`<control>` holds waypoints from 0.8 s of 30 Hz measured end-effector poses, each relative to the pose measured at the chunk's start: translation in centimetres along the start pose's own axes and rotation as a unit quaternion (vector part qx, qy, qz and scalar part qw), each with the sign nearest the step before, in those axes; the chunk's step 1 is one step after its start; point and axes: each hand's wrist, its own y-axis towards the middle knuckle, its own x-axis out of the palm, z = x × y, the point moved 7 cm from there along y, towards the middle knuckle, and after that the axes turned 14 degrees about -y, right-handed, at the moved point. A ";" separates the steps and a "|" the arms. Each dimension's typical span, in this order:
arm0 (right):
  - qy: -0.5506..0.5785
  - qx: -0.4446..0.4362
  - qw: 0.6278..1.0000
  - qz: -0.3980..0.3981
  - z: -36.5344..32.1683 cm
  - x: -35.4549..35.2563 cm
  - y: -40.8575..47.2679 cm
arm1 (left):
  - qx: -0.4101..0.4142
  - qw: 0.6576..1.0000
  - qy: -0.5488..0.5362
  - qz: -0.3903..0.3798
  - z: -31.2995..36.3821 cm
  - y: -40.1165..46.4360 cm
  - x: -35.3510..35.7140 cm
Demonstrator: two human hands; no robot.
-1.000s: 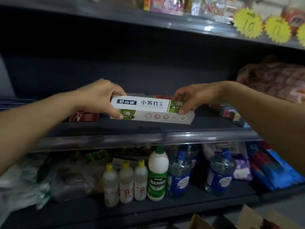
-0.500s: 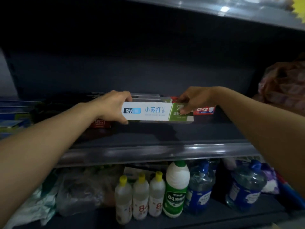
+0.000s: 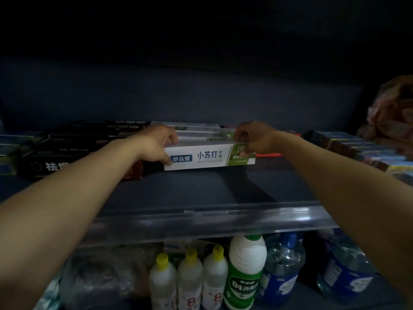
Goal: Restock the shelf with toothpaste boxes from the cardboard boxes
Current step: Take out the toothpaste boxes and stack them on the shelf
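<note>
Deep on the shelf point(image 3: 201, 193), both hands, left point(image 3: 156, 144) and right point(image 3: 254, 139), now grip the toothpaste box point(image 3: 207, 156), pushed further back; nearly placed.

toothpaste box point(image 3: 209, 156): white face, blue brand patch at its left end, dark characters mid, green panel at its right end. Dark boxes point(image 3: 67, 151) toward shelf point(image 3: 201, 193) left edge: black, white characters, red end. Shelf: dark blue-grey, glossy clear front-edge strip. Boxes at shelf right edge point(image 3: 366, 148): blue, some yellow. Lower shelf: three white bottles point(image 3: 190, 283), yellow caps, red print; white bottle point(image 3: 244, 271), green cap and label; clear jugs point(image 3: 281, 265), blue caps and labels.
</note>
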 end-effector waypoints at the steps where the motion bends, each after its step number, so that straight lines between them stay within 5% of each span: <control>1: 0.005 -0.001 1.000 0.005 0.0 0.1 0.2 | 0.000 1.000 0.002 -0.001 -0.1 0.3 -0.1; 17: -0.093 -0.027 0.995 0.019 -0.2 0.8 1.8 | -0.014 0.999 0.046 0.005 0.0 1.8 -0.5; 24: -0.116 -0.030 0.992 0.034 1.1 -1.5 -1.5 | 0.016 0.997 0.071 0.008 5.3 0.9 -1.2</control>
